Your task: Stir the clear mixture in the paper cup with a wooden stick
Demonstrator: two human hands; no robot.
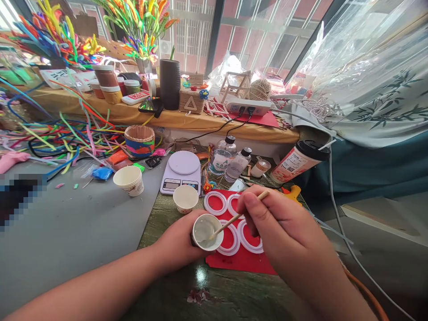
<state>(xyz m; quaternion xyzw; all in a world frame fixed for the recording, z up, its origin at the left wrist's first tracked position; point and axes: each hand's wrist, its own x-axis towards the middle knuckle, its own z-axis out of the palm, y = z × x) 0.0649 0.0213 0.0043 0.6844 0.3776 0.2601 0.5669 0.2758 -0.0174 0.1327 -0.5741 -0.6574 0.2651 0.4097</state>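
Note:
My left hand (180, 236) is wrapped round a paper cup (207, 246) that holds a clear liquid. Between the fingers of my right hand (277, 218) is a thin wooden stick (234, 219), its lower end dipping into the liquid. Behind and below my right hand lies a red sheet (240, 264) with several white ring-shaped molds (214, 203) on it; my hand hides part of them. A second paper cup (185, 198) stands just beyond the held one. Farther back sits a white digital kitchen scale (183, 162) with nothing on its round plate.
Two clear bottles with black caps (220, 158) stand behind the molds, near a tall drink cup (297, 162). Stacked paper cups (129, 180) are on the grey mat (100, 236). Colourful pipe cleaners (63, 138) cover the far left. A power strip (249, 107) lies on the ledge.

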